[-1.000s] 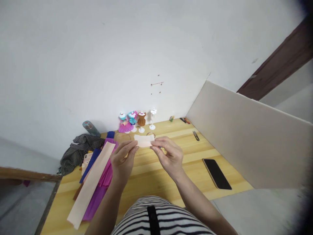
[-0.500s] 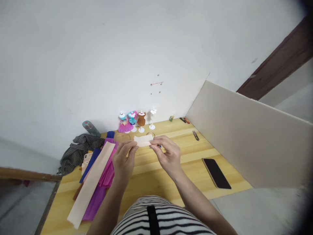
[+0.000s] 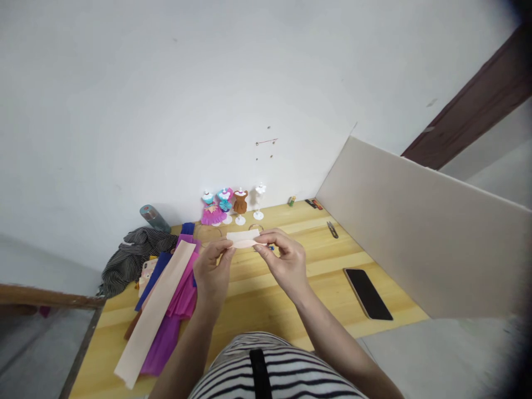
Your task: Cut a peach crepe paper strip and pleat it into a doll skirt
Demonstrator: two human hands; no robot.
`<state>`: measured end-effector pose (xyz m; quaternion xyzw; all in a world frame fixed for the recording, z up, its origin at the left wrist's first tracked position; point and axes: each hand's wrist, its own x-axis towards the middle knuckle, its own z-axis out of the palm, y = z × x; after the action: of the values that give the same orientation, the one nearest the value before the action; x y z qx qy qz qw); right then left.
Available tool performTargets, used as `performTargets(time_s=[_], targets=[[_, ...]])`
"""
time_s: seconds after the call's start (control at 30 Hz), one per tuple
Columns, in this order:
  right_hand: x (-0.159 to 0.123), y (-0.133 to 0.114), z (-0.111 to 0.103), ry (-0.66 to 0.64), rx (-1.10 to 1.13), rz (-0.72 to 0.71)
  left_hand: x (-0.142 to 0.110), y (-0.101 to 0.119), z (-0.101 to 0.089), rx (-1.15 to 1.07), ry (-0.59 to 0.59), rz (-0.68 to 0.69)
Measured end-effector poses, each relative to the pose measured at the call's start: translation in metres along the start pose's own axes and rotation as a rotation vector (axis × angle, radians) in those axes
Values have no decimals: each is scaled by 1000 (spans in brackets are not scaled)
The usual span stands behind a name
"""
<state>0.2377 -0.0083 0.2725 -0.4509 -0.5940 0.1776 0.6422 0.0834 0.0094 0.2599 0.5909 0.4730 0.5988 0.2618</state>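
A small pale peach piece of crepe-like paper is stretched level above the table, with a fold line along its lower part. My left hand pinches its left end between thumb and fingers. At the right end, my right hand grips it the same way. Left of my hands lies a long strip of the same peach material, on top of magenta, purple and blue sheets. Behind the held piece, a thin ring is partly hidden.
Several small mannequin stands, some dressed, line the wall. A phone and thread snips lie on the wooden table at right, beside a white upright panel. A bottle and striped cloth are at left.
The top edge of the peach piece now looks straighter, and its lower fold shows more clearly. Both hands have shifted only slightly, keeping hold of its ends.
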Motion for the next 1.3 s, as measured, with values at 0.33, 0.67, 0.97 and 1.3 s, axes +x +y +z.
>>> performTargets(time_s=[0.33,0.67,0.97,1.3], targets=[[-1,3,3,19,133,106,0,17,4,-261,42,-172],[-1,7,0,-42,-24,-56,2,10,-4,135,12,220],[-2,11,5,-24,-177,-128,3,7,1,306,65,382],[1,4,1,-61,-70,-114,2,6,-2,201,8,332]])
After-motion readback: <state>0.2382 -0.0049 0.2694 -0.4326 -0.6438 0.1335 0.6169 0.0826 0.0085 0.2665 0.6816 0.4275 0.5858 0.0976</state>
